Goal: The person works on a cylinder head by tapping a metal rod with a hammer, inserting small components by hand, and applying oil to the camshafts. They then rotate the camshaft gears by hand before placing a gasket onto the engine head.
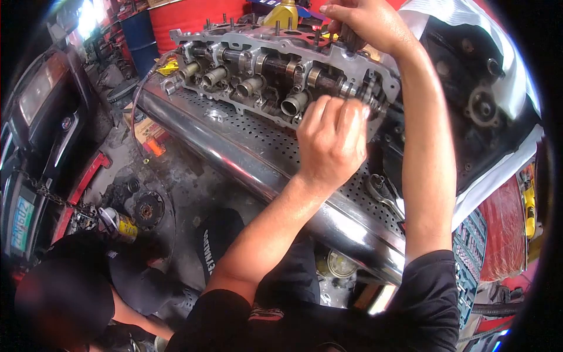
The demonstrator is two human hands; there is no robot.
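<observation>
A cylinder head [234, 40] lies tilted on a perforated metal bench, with a dark camshaft [267, 63] along it and several round tubular openings facing me. My left hand [332, 136] is closed in a fist at the head's near right end; its fingertips and whatever they grip are hidden. At the far right end, my right hand [370, 24] curls over a dark piece [350, 40] that I cannot make out. A ratchet [384, 192] rests on the bench to the right of my left hand. A small metal cap [216, 115] sits left of it.
The bench [258, 132] has a rounded shiny front edge. Dark engine parts [469, 76] on white sheeting stand at right, above a socket set [471, 249]. A yellow bottle [282, 14] is behind the head. Another person [67, 293] crouches at lower left, near a car [53, 123].
</observation>
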